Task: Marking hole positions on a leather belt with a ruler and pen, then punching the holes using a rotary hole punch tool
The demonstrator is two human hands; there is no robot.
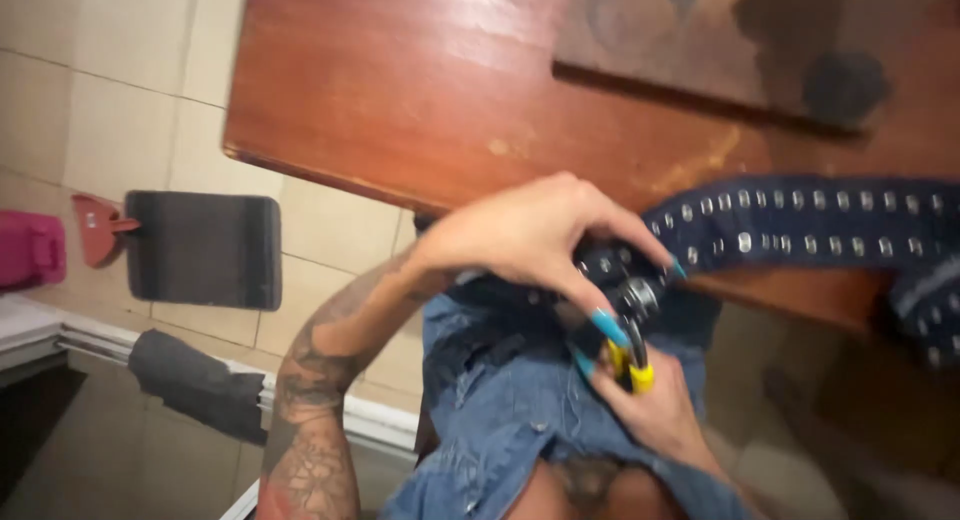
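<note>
Belt, dark blue and set with rows of small metal studs, lies across the near edge of the red-brown wooden surface and runs off to the right, so that its free end overhangs the edge within reach of both hands. Left hand, arched above that end, pins the strap with spread fingertips; its grip is partly closed on the belt, the long blue nails pointing down towards the tool. Right hand, below the belt end and over the lap, is closed round the yellow handles of the pliers, whose dark head meets the belt just under the left fingers; how far the tool's head is closed cannot be told, since motion blurs it. Holding the strap at the edge leaves room beneath for the handles. Denim garment covers the lap below the belt. Left of the belt, on the tiled floor, lie a dark mat and a pink object
</note>
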